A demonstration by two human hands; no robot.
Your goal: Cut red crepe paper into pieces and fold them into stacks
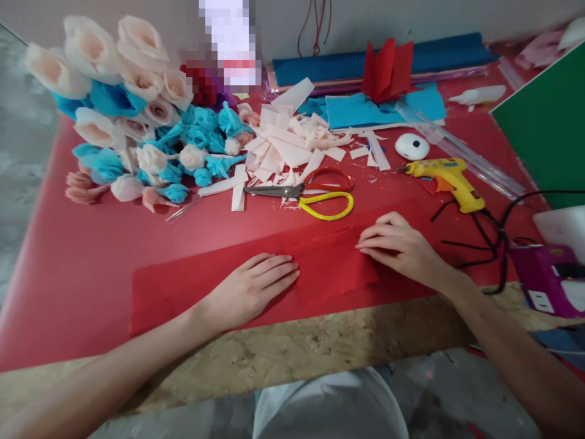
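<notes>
A long sheet of red paper (183, 286) lies along the near side of the red table, with part of it folded over on the right. My left hand (256, 286) rests flat on the sheet, fingers stretched out. At the folded part, my right hand (393, 244) pinches the paper's edge between thumb and fingers. Just beyond the sheet are scissors (299, 192) with one red and one yellow handle, blades pointing left. A yellow glue gun (441, 177) lies past my right hand, its black cable trailing toward the right.
Pale paper scraps (283, 140) are heaped behind the scissors. White, pink and blue paper flowers (155, 158) crowd the back left. A folded red paper piece (387, 70) stands on blue sheets (356, 113). A white round object (412, 146) and a purple box (543, 274) are at right.
</notes>
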